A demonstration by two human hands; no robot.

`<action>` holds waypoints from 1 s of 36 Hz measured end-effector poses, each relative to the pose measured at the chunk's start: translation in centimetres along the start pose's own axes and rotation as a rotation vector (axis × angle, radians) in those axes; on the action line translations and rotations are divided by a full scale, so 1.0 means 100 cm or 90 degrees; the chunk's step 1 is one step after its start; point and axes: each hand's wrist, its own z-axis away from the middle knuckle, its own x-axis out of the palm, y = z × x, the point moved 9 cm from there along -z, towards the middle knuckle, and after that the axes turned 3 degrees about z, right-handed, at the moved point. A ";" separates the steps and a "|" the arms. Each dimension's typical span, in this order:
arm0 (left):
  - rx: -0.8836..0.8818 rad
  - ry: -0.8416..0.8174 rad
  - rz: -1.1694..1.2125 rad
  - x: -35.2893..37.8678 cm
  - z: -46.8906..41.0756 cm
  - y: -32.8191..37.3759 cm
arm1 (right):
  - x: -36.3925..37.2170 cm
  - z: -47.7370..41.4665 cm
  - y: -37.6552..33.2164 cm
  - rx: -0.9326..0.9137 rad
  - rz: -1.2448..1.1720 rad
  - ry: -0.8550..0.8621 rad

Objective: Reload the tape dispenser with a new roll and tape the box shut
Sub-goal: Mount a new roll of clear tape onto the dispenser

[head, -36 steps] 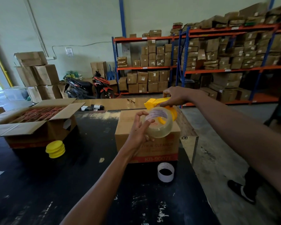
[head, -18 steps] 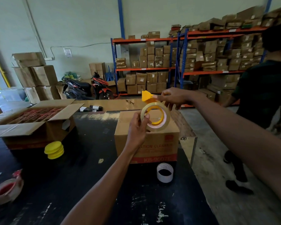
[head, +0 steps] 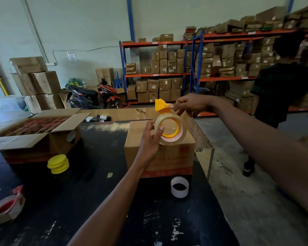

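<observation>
A clear tape roll point(head: 180, 138) sits on the yellow tape dispenser point(head: 160, 104), held in the air above the closed cardboard box point(head: 167, 157). My left hand point(head: 152, 137) grips the roll's left rim, thumb across its face. My right hand point(head: 188, 104) pinches the dispenser's yellow upper part from the right. The dispenser's yellow hub shows through the roll's core. An empty white tape core point(head: 179, 186) stands on the black table point(head: 96, 201) in front of the box.
An open carton point(head: 34, 137) of red items sits at left, with stacked yellow pads point(head: 58, 163) near it. A red-hubbed tape roll point(head: 6, 209) lies at the table's left edge. A person in dark clothes point(head: 281, 96) stands at right by the shelving.
The roll has turned to face me and now sits seated over the yellow hub. The view shifted slightly; the person at right moved further into the frame.
</observation>
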 end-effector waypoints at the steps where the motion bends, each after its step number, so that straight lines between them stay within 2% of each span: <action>1: -0.005 -0.009 0.010 0.000 0.000 0.000 | 0.000 0.001 0.001 0.004 -0.006 -0.006; 8: -0.046 -0.019 0.048 0.007 0.005 -0.001 | -0.001 0.006 -0.003 0.008 -0.011 -0.016; 19: -0.016 0.173 -0.045 -0.018 0.012 0.005 | 0.006 0.013 -0.018 -0.008 -0.027 -0.065; 27: -0.031 0.232 -0.074 -0.024 0.018 -0.001 | 0.022 0.016 -0.022 0.003 -0.011 -0.095; 32: -0.062 0.232 -0.091 -0.017 0.018 -0.008 | 0.045 0.013 -0.021 -0.002 0.011 -0.091; 36: -0.102 0.149 -0.084 -0.011 0.013 -0.015 | 0.057 0.011 -0.022 -0.063 0.021 -0.030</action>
